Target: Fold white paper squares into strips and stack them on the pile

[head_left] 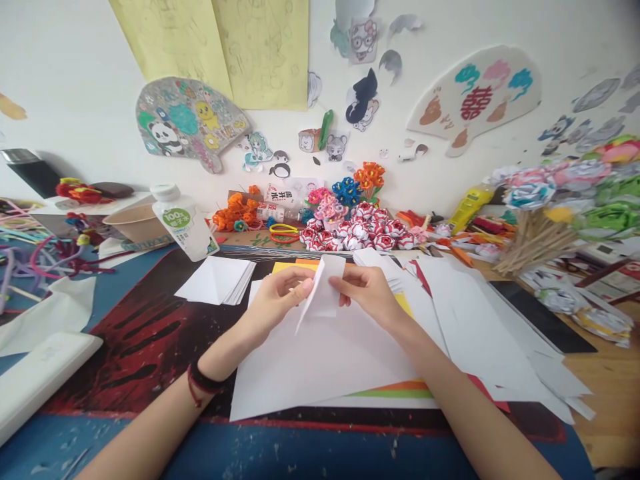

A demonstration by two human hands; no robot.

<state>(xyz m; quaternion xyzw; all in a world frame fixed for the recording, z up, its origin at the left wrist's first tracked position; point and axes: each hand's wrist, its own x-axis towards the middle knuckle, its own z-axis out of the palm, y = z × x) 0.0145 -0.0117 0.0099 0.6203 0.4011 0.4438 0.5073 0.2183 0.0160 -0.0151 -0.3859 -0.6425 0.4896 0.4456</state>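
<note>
Between my two hands is a small folded piece of white paper (325, 287), held upright with its folds standing apart. My left hand (285, 293) pinches its left edge between thumb and fingers. On the other side my right hand (367, 290) grips the right edge, thumb in front. Both hands are above a large white sheet (320, 367) lying on coloured sheets. Left of my left hand lies a stack of white paper squares (215, 280). Behind my right hand sits another small pile of white paper (377, 263).
At the back are red-and-white paper flowers (365, 233), yellow-handled scissors (284, 232) and a white glue bottle (183, 223). To the right lie loose white sheets (475, 313) and a black flat slab (543, 317). A long white box (47, 373) lies at the left.
</note>
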